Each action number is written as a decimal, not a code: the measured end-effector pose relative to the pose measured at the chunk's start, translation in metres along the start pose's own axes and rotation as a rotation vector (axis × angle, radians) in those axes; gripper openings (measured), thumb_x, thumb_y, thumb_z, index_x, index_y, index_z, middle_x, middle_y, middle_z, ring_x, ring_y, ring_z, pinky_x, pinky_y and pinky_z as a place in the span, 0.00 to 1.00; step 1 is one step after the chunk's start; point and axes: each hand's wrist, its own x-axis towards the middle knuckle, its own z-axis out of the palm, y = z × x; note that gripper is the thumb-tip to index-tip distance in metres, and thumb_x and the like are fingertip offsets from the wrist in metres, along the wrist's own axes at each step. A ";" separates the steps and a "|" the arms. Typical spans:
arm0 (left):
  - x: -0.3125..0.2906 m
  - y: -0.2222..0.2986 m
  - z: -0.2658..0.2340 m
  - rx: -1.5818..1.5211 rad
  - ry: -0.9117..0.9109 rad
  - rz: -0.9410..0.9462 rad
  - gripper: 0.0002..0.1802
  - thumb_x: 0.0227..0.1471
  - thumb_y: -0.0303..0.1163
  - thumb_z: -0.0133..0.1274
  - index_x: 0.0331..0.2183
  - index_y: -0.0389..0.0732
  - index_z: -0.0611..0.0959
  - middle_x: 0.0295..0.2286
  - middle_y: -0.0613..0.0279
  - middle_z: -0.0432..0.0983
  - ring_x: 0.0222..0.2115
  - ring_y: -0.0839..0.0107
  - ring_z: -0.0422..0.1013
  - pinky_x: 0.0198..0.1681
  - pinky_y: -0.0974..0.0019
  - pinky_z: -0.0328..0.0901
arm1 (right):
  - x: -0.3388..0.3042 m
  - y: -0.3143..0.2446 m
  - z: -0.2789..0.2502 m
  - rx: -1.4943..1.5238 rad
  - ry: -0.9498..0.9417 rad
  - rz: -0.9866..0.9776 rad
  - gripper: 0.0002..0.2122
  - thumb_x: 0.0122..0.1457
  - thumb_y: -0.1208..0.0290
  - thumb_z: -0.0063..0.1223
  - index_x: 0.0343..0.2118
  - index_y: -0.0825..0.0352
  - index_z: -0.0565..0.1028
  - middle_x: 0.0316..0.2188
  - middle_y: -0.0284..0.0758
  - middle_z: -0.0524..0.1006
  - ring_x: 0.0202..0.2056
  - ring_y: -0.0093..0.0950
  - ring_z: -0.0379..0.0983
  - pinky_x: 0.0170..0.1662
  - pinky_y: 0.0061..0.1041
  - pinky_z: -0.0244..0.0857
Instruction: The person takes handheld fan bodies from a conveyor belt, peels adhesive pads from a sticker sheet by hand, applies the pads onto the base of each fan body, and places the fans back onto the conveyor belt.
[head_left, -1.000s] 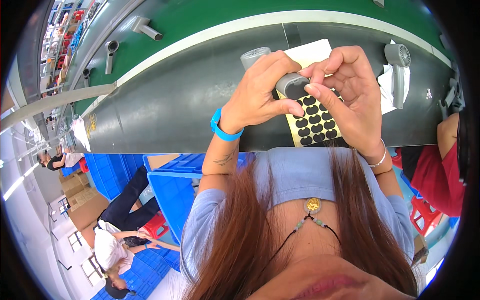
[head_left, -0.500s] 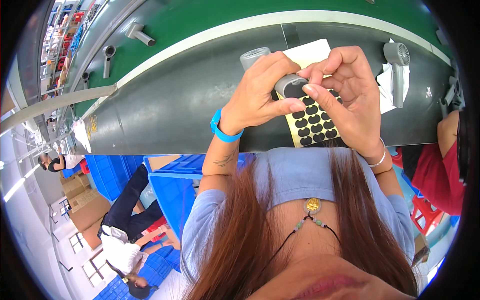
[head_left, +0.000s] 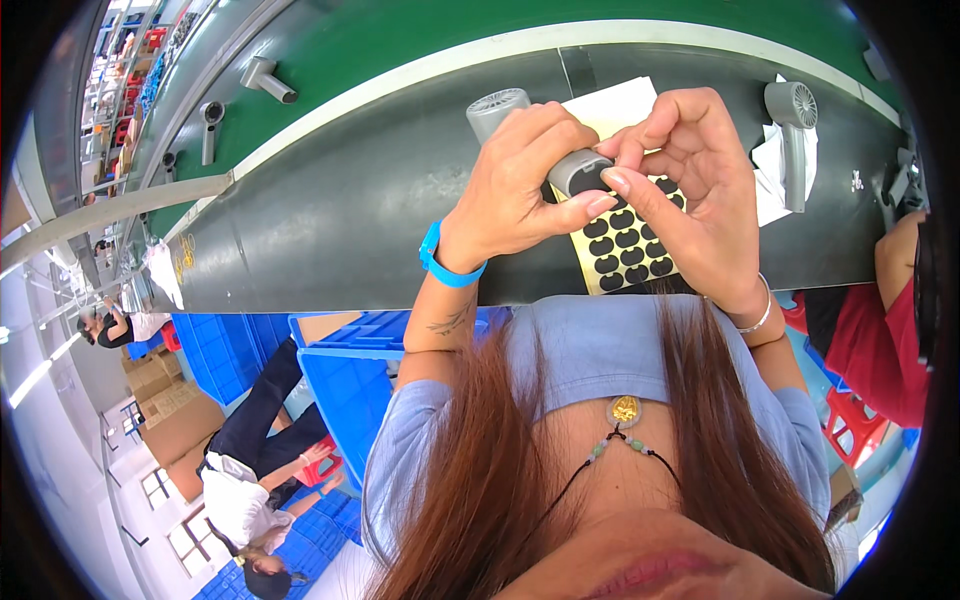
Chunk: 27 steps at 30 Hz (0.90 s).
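Observation:
My left hand is closed round a grey handheld fan. Its round grilled head sticks out beyond my knuckles, and the handle's flat oval end, dark-faced, points to the right. At that end my right hand is curled, thumb and forefinger close together against the dark face's edge. Whatever lies between those fingertips is too small to make out. Below both hands lies a yellow-backed sheet of black oval stickers, partly covered by my hands and the fan.
White paper lies behind my hands on the dark worktop. Another grey fan rests on white wrapping to the right. More fans lie on the green belt. Blue crates stand below; co-workers are at both sides.
The fan in my left hand has tilted slightly, its head shifting left. Both hands otherwise keep nearly the same place. Fans on the belt have shifted slightly left, and the co-worker at lower left has moved their arms.

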 end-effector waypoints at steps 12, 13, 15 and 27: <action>-0.002 -0.005 -0.008 0.030 -0.014 -0.003 0.22 0.45 0.45 0.58 0.31 0.34 0.76 0.27 0.56 0.71 0.27 0.62 0.67 0.30 0.64 0.62 | 0.014 0.007 -0.006 -0.532 0.070 -0.195 0.19 0.53 0.80 0.57 0.46 0.67 0.63 0.30 0.31 0.72 0.36 0.20 0.71 0.37 0.18 0.62; -0.002 -0.002 -0.007 0.006 0.009 -0.012 0.20 0.43 0.43 0.57 0.30 0.34 0.77 0.27 0.56 0.72 0.27 0.61 0.67 0.31 0.63 0.62 | 0.015 0.010 -0.009 -0.394 0.069 -0.134 0.17 0.56 0.76 0.55 0.47 0.66 0.63 0.30 0.30 0.73 0.36 0.19 0.71 0.38 0.18 0.61; -0.003 0.002 -0.007 -0.005 0.044 -0.016 0.19 0.42 0.42 0.56 0.29 0.35 0.77 0.26 0.56 0.72 0.27 0.60 0.68 0.31 0.63 0.62 | 0.016 0.019 -0.015 -0.257 0.054 -0.085 0.17 0.59 0.72 0.53 0.48 0.66 0.63 0.30 0.30 0.73 0.35 0.19 0.70 0.39 0.18 0.61; -0.008 0.012 0.016 0.181 0.098 0.261 0.13 0.27 0.40 0.60 0.22 0.47 0.79 0.26 0.69 0.72 0.34 0.65 0.68 0.50 0.48 0.47 | 0.032 0.060 0.014 0.541 -0.188 0.386 0.23 0.67 0.57 0.37 0.63 0.54 0.54 0.29 0.26 0.71 0.28 0.12 0.64 0.30 0.13 0.60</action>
